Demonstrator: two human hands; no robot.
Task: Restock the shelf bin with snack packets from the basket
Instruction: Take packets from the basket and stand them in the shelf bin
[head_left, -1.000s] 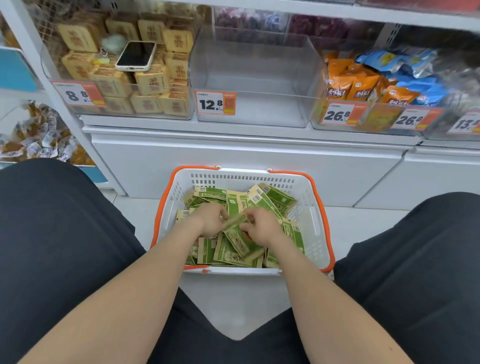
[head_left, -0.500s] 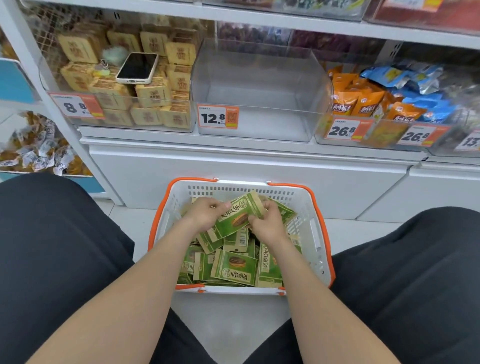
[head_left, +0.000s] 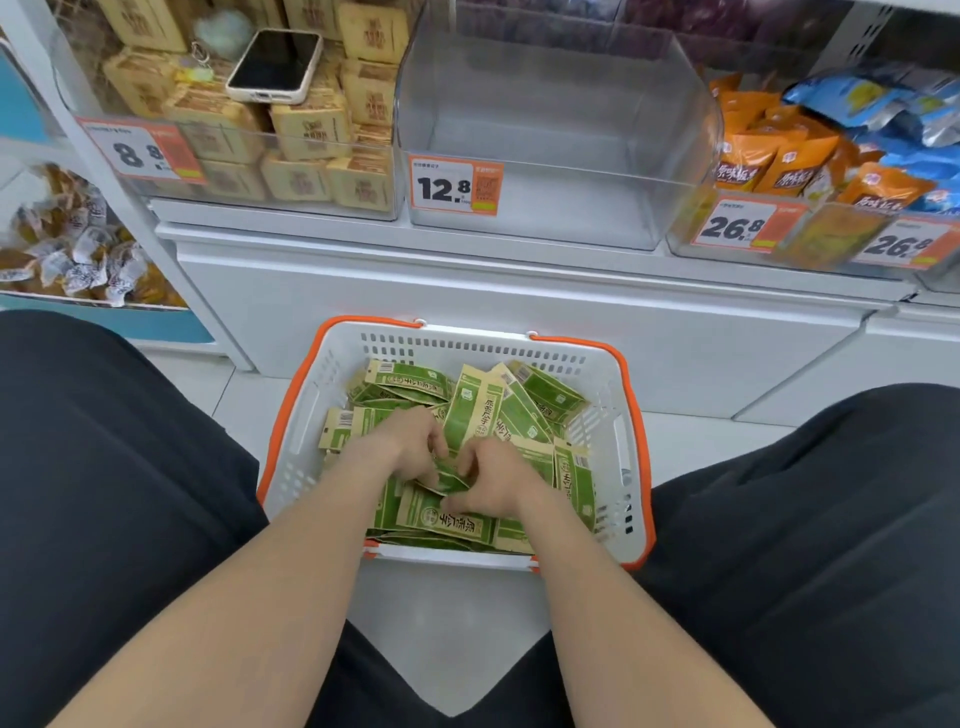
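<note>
Gathering is taking place: left hand (head_left: 410, 447) and right hand (head_left: 493, 480), fingers curled, are gripping green snack packets (head_left: 470, 415) inside the basket (head_left: 631, 415). Shelf bin (head_left: 550, 130) is standing unfilled above; squaring a tidy stack before lifting is advisable.

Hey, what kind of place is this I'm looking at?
Most likely a snack aisle in a shop or convenience store. The clear shelf bin carries a 12.8 price tag, neighbouring bins hold orange snack bags, and a shopping basket of green packets sits on the floor.
</note>
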